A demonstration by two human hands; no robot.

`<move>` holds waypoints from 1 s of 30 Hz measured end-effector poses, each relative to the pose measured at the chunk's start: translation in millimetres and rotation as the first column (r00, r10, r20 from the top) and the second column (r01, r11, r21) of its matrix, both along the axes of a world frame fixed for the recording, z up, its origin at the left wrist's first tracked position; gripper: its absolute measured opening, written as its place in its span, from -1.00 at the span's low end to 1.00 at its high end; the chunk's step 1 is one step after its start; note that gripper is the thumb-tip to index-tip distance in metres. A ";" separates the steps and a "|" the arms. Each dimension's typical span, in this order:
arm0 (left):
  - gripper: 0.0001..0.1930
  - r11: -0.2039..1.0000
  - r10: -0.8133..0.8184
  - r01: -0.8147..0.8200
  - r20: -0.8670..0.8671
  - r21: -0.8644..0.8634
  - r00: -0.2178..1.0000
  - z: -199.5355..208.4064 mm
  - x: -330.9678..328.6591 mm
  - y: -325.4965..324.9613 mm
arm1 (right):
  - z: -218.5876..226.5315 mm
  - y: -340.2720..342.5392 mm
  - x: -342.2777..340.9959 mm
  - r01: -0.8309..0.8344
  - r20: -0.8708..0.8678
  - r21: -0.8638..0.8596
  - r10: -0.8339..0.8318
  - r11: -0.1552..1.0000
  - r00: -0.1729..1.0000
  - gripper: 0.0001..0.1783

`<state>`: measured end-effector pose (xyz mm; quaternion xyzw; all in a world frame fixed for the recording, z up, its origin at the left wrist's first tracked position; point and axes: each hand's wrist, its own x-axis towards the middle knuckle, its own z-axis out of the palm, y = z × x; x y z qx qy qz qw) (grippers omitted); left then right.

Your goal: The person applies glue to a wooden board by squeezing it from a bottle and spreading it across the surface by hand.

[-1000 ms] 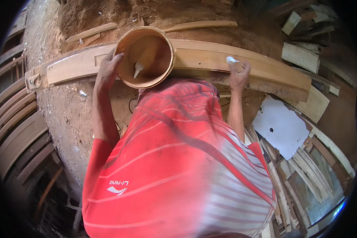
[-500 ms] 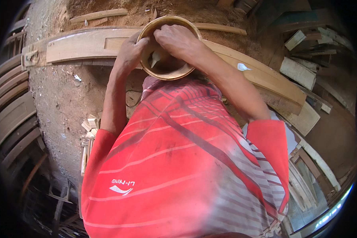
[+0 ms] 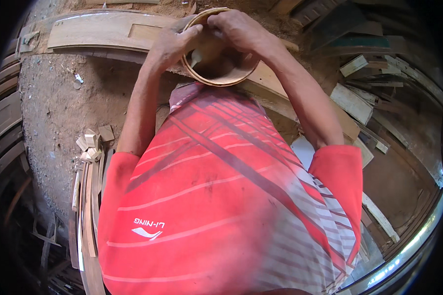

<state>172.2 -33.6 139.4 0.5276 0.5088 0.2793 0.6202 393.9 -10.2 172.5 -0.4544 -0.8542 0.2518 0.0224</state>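
Observation:
A round, bucket-like container (image 3: pixel 214 82) with a tan rim is tilted so that its inside shows, just beyond my shirt. My left hand (image 3: pixel 174 44) grips its left side, thumb over the rim and the other fingers hidden behind the wall. At the far right of the rim, my right hand (image 3: pixel 236 28) is closed, its fingers curled down inside the opening. Whatever those fingertips hold is hidden. Against the inner left wall rests a small whitish pointed piece (image 3: pixel 197 58). The bottom of the container is dark and hard to make out.
A long wooden panel (image 3: pixel 98 30) lies across the ground behind the container. Scrap boards (image 3: pixel 352 103) are piled at the right. Wood strips (image 3: pixel 89 196) and small offcuts (image 3: pixel 88 142) lie at my left. More panels (image 3: pixel 7 115) stand along the far left.
The container and both hands now sit higher and slightly further right in the picture. My right hand has shifted right along the rim, apart from my left thumb. The surroundings have shifted too.

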 end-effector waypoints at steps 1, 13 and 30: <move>-0.45 0.999 0.020 -0.019 -0.033 0.044 0.999 0.3 0.1 0.5 | 19.1 -1.6 4.0 0.027 -0.083 0.001 -0.027 1.000 0.996 -0.82; -0.52 0.514 0.395 -0.343 0.138 0.786 0.908 69.2 43.5 -84.2 | -12.8 -163.0 146.3 0.577 -0.184 -0.448 -0.702 0.683 0.688 -0.76; -0.19 0.642 -0.260 0.691 -0.754 0.332 0.604 -95.3 161.7 -175.3 | -93.6 -204.6 145.9 0.583 -0.134 -0.160 -0.603 0.796 0.786 -0.84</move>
